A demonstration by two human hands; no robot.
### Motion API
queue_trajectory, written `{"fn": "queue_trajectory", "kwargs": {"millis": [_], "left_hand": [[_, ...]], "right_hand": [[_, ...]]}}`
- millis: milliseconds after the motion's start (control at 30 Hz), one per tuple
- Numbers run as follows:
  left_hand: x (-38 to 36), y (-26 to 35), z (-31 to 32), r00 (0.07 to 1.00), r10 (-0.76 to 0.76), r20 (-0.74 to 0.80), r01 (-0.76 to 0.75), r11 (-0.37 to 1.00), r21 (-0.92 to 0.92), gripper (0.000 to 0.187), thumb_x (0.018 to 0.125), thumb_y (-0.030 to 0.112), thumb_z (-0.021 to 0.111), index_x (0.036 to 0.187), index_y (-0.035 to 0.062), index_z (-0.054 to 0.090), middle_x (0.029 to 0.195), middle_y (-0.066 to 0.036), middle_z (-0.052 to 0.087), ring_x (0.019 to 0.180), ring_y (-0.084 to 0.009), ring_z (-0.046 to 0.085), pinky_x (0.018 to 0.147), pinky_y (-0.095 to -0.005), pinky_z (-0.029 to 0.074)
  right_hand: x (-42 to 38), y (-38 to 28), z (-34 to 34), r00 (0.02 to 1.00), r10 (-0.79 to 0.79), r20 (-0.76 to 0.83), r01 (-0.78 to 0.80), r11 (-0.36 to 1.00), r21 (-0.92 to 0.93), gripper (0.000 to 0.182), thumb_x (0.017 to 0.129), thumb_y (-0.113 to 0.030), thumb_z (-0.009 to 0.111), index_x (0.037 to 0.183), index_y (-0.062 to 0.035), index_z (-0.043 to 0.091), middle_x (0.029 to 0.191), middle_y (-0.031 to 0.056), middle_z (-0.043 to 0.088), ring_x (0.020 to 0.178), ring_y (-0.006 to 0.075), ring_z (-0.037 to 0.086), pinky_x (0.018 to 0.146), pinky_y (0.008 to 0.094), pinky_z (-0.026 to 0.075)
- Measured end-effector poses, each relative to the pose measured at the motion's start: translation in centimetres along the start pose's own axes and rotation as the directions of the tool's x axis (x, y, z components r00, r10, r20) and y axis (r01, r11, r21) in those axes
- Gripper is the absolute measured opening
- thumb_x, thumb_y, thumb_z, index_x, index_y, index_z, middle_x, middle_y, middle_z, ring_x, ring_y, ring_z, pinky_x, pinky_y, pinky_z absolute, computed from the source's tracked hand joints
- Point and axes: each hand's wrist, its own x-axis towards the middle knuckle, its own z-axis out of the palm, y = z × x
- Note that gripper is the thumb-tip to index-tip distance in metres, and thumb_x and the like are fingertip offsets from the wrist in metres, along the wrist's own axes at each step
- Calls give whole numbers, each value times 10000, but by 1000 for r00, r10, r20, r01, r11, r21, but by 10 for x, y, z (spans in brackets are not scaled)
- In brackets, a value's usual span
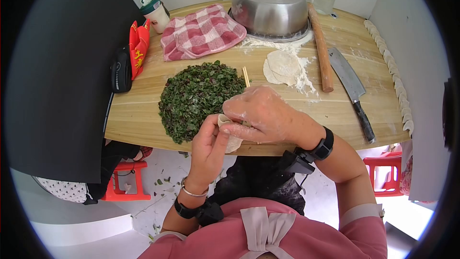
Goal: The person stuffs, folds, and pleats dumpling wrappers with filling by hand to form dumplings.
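My left hand and my right hand meet near the table's front edge, fingers closed around a dumpling. Its pale floury wrapper shows between the thumbs and below them; any filling is mostly hidden by my fingers. Just behind my hands, at the left, is a big heap of chopped greens. Chopsticks stick out behind my right hand, their lower part hidden. Farther back, round dough wrappers lie overlapped on scattered flour.
A rolling pin and a cleaver lie to the right. Formed dumplings line the right edge. At the back are an upturned metal basin, a checked cloth, a glass jar and a bottle.
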Motion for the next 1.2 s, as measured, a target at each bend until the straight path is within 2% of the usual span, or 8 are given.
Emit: {"fn": "queue_trajectory", "kwargs": {"millis": [200,300,400,467,567,667,867,1200], "left_hand": [[0,-5,-2,999,49,2,-50,996,77,219,1000,136,465,1168,-4,487,975,-16,574,848,-37,511,741,-191,426],[0,-3,0,996,86,-31,-83,991,107,207,1000,116,448,1162,-5,490,971,-16,571,852,-39,509,751,-191,419],[0,-3,-3,996,85,-11,-84,991,105,206,995,104,447,1164,-6,489,978,-21,572,862,-44,512,763,-197,421],[-1,-1,-3,996,60,62,-63,997,39,208,990,99,456,1166,-7,488,978,-20,571,863,-45,515,761,-197,424],[-1,3,-2,996,28,90,-35,997,71,204,982,99,473,1152,-12,497,986,-17,569,869,-43,518,765,-197,427],[0,1,3,998,55,24,-58,990,126,176,972,87,485,1116,-7,523,930,-4,571,811,-33,503,714,-193,419],[-1,-2,-1,1000,15,21,-18,981,192,144,958,80,502,1071,6,551,777,26,546,693,-25,442,606,-193,373],[-1,0,-1,999,36,39,-41,988,151,157,975,125,501,1059,2,551,787,31,552,692,-14,437,595,-183,359]], "right_hand": [[1,2,10,996,-68,-49,67,997,-29,179,847,-217,595,777,-62,541,630,117,543,600,345,569,561,430,457],[4,2,9,974,-180,-138,186,982,34,151,849,-195,594,788,-67,541,635,113,544,597,343,563,555,420,456],[2,2,3,982,-167,-87,172,984,45,225,830,-259,631,756,-67,539,617,110,531,594,343,554,545,402,445],[0,1,-3,1000,-14,25,10,990,141,334,815,-262,685,663,-57,470,576,86,458,529,317,490,498,389,372],[0,0,-3,998,41,47,-48,988,149,387,818,-302,683,640,-49,450,550,90,426,512,321,470,490,380,361],[0,-1,-4,993,83,90,-98,977,187,318,837,-303,627,699,-39,518,600,137,534,596,375,551,531,424,426],[0,2,2,996,57,67,-62,994,88,228,864,-210,580,743,-25,522,632,168,555,628,392,565,573,456,444],[0,0,6,999,28,39,-35,983,180,186,847,-164,595,742,-26,528,651,179,562,643,401,565,597,457,459]]}}
